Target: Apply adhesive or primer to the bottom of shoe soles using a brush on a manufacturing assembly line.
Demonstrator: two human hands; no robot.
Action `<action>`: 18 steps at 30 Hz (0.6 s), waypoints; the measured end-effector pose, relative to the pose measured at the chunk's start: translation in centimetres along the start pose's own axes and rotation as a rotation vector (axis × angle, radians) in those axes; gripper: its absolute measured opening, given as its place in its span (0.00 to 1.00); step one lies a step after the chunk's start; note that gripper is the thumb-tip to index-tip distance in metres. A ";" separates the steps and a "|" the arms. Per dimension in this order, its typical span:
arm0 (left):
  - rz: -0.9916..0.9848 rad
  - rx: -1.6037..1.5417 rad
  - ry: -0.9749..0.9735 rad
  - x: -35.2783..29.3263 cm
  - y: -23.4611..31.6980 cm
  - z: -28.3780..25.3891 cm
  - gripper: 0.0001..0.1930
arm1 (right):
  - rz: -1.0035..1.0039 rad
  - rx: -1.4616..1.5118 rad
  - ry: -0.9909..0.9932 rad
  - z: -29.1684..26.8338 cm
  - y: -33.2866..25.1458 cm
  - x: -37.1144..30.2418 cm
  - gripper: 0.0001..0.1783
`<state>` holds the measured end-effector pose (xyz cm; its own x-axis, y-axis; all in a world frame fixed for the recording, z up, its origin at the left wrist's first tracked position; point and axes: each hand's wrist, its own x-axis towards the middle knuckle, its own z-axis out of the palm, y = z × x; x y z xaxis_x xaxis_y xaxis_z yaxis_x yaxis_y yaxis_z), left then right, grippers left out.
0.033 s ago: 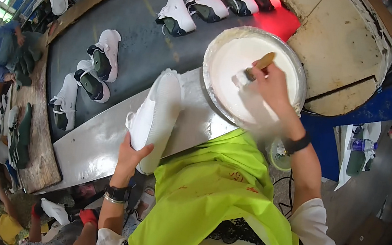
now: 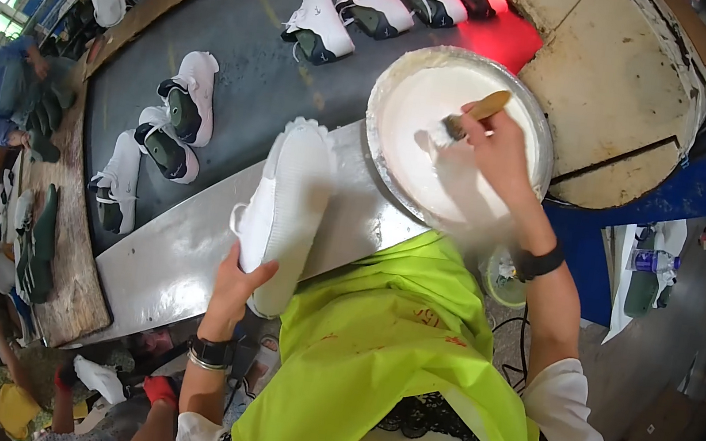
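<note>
A person held a white shoe sole-up and dipped a brush in a bowl of white paste.

The left hand [image 2: 240, 281] was wrapped around the heel end of the white shoe [image 2: 285, 208], which lay sole-up on the steel table [image 2: 179, 256], stretching away from that hand. The right hand [image 2: 495, 154] pinched the wooden brush [image 2: 474, 112], its bristles down in the round metal bowl [image 2: 398, 84] just right of the shoe. More shoes [image 2: 181, 100] rode the grey belt beyond.
</note>
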<state>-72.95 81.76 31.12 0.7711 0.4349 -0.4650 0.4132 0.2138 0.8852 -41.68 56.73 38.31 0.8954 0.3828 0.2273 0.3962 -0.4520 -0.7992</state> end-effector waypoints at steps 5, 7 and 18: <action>-0.087 -0.292 -0.264 -1.7 0.5 4.3 0.29 | -0.010 -0.419 0.006 -0.3 2.7 1.3 0.10; -0.085 -0.373 -0.275 -1.2 -0.5 5.8 0.31 | -0.002 0.020 0.073 1.2 0.8 0.0 0.11; -0.002 -0.256 -0.233 -1.4 -2.2 6.2 0.36 | 0.151 0.511 -0.155 8.6 -7.6 -0.2 0.11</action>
<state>-71.93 75.31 29.78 0.8725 0.2293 -0.4314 0.3024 0.4400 0.8455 -46.65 66.97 39.58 0.8792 0.4752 0.0355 0.0820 -0.0774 -0.9936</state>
